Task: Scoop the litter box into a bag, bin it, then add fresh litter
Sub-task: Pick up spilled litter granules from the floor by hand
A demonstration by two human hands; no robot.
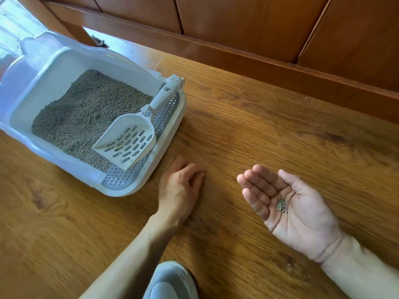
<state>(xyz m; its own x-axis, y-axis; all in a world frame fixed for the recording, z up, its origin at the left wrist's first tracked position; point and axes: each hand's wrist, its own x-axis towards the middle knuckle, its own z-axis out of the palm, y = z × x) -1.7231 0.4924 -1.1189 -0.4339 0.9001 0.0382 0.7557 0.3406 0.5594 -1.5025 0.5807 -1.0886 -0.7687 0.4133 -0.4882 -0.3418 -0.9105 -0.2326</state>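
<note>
A white litter box point(170, 134) sits on the wooden floor at the left, filled with grey-brown litter point(86, 117). A white slotted scoop point(127, 139) lies in it, its handle propped on the box's right rim over a grey grid step. My left hand point(181, 188) rests palm down on the floor just right of the box's near corner, fingers blurred. My right hand point(289, 208) is held palm up, fingers relaxed, with a small pile of litter pellets point(281, 205) in the palm.
A wooden skirting board and panelled wall point(259, 39) run along the back. A few stray pellets point(226, 138) lie on the floor point(280, 130) right of the box. My grey-clad knee point(170, 281) shows at the bottom edge.
</note>
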